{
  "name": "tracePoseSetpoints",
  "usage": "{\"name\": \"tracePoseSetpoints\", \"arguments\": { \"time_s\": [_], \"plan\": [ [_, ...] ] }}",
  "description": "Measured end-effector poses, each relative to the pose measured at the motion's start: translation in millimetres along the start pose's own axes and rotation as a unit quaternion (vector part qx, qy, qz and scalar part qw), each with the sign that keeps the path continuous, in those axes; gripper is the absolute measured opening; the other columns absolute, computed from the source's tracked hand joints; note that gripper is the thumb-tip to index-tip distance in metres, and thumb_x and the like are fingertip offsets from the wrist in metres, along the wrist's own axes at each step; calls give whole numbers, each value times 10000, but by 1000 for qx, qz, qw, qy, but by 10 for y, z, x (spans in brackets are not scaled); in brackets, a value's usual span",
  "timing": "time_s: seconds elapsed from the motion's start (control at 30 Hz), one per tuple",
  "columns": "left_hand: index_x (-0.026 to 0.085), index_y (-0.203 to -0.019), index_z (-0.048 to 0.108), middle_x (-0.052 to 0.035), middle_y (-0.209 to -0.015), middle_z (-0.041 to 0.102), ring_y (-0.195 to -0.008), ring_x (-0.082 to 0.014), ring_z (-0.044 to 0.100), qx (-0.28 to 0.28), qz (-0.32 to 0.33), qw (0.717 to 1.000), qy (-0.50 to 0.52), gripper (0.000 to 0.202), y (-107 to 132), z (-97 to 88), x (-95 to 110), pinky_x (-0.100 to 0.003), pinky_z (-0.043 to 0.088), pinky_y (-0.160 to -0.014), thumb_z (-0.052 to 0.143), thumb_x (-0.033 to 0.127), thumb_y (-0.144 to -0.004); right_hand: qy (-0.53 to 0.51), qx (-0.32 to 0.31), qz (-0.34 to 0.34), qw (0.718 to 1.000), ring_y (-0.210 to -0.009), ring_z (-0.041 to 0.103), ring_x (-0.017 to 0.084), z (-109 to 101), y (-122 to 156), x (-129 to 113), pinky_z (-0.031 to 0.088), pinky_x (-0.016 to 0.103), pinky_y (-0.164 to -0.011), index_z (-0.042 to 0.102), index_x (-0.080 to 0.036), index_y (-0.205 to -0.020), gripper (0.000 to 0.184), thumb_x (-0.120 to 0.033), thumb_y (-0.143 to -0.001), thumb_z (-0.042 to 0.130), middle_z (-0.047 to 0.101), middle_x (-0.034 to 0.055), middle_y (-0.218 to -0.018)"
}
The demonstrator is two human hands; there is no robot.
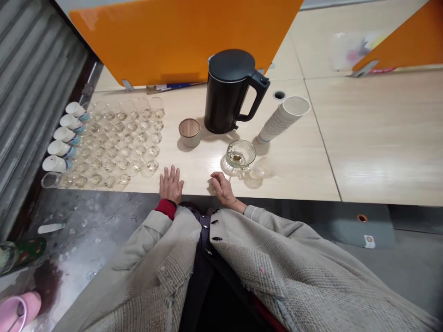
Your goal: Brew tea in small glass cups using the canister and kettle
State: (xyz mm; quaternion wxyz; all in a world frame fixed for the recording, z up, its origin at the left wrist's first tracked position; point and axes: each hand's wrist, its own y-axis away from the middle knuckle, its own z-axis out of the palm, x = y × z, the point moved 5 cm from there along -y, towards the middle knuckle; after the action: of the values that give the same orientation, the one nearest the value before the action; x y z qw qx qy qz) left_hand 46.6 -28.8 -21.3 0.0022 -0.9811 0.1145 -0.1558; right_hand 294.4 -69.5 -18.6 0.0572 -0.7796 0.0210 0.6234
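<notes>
My left hand (170, 185) lies flat at the table's front edge, fingers stretched out, close to the rows of clear cups (119, 138). Those cups have small dark bits in the bottom. My right hand (223, 190) rests at the same edge with its fingers curled in and nothing visible in them. Just beyond it stands a ribbed glass bowl (241, 153) with some dark bits and something brown inside. A transparent cup-like piece (256, 173) is beside the bowl. Further back are a small round canister (189, 133) with a wood-look lid and a black electric kettle (226, 92).
A leaning stack of white paper cups (284, 117) stands right of the kettle. Several paper cups (62, 148) line the table's left end. An orange divider (166, 41) rises behind. A pink bucket (24, 309) is on the floor at left.
</notes>
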Motion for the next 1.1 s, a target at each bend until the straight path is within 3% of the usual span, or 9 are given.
{"name": "tracePoseSetpoints", "arguments": {
  "time_s": [0.2, 0.67, 0.87, 1.1],
  "plan": [
    [172, -1630, 484, -155, -1754, 343, -1674, -382, 213, -8, 3, 1000, -17, 624, 6, -1, 16, -685, 173, -1338, 396, 439, -1074, 7, 4, 3, 1000, -665, 598, 172, 26, -7, 1, 499, 329, -686, 562, -251, -1107, 336, -558, -990, 487, 630, -19, -760],
    [219, -1657, 445, -137, -1761, 340, -1687, -361, 174, 0, 18, 1000, -10, 624, 48, 36, -6, -677, 181, -1344, 403, 455, -1080, 65, 9, -5, 998, -675, 642, 182, 92, 36, -13, 507, 325, -708, 571, -243, -1122, 278, -486, -995, 523, 687, -4, -769],
    [184, -1657, 441, -173, -1766, 308, -1681, -400, 171, -11, 30, 999, -15, 638, 19, 37, -6, -720, 185, -1326, 417, 448, -1077, 63, 19, 0, 998, -668, 642, 180, 106, 7, -9, 506, 321, -697, 562, -247, -1117, 268, -484, -1000, 514, 686, -10, -760],
    [163, -1679, 378, -228, -1746, 338, -1685, -406, 139, 10, 53, 998, 29, 682, -40, 75, -19, -754, 170, -1310, 421, 490, -1082, 102, 74, -3, 992, -699, 662, 189, 98, -5, 15, 532, 336, -736, 579, -235, -1125, 280, -480, -1009, 509, 714, 17, -808]
  ]
}}
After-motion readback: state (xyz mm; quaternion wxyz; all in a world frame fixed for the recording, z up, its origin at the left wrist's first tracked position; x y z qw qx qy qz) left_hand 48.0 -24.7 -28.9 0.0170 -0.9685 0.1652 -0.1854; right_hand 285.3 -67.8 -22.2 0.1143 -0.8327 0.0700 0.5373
